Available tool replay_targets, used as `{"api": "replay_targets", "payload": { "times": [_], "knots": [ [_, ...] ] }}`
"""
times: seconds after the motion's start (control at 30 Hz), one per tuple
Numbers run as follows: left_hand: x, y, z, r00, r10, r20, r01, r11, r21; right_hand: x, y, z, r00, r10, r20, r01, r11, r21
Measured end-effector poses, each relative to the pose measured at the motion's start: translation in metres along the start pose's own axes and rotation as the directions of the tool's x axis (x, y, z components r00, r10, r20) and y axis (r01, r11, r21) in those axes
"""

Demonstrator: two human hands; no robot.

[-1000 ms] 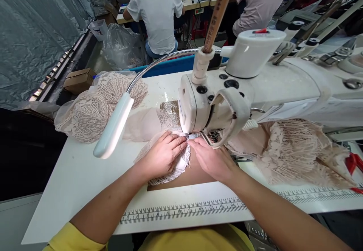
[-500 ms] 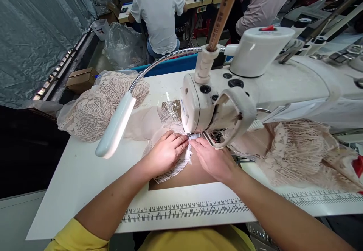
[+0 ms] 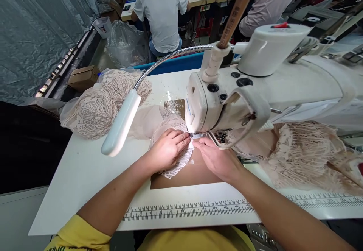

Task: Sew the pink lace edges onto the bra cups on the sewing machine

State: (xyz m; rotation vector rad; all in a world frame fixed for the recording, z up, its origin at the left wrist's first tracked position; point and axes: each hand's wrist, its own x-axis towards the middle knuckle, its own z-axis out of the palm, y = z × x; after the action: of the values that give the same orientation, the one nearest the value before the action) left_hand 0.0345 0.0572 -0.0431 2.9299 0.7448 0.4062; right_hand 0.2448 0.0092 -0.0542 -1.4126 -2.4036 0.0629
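Both arms reach forward and are bare. The left hand (image 3: 169, 149) lies flat, palm down, with its fingers pointing to the right. The right hand (image 3: 217, 159) lies flat too, with its fingers pointing up and left. The fingertips of both hands nearly meet.

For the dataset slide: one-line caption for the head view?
Left hand and right hand press a lace piece flat under the white sewing machine; a lace heap lies alongside.

Pale lace piece (image 3: 178, 164) flat under sewing-machine foot.
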Motion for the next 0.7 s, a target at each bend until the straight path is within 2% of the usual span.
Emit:
{"api": "replay_targets", "payload": {
  "times": [0.37,0.53,0.7],
  "knots": [
    [-0.004,-0.005,-0.002,0.997,-0.080,0.000,0.080,0.997,-0.017,0.003,-0.002,0.000,0.999,0.041,0.001,-0.041,0.999,-0.014],
    [-0.008,-0.007,-0.006,0.994,-0.110,0.012,0.110,0.987,-0.115,0.001,0.000,-0.004,1.000,-0.004,-0.007,0.004,1.000,0.013],
    [-0.014,0.000,-0.028,0.984,-0.144,-0.107,0.111,0.957,-0.267,-0.003,-0.001,-0.007,1.000,0.013,-0.015,-0.012,0.998,0.062]
  ]
}}
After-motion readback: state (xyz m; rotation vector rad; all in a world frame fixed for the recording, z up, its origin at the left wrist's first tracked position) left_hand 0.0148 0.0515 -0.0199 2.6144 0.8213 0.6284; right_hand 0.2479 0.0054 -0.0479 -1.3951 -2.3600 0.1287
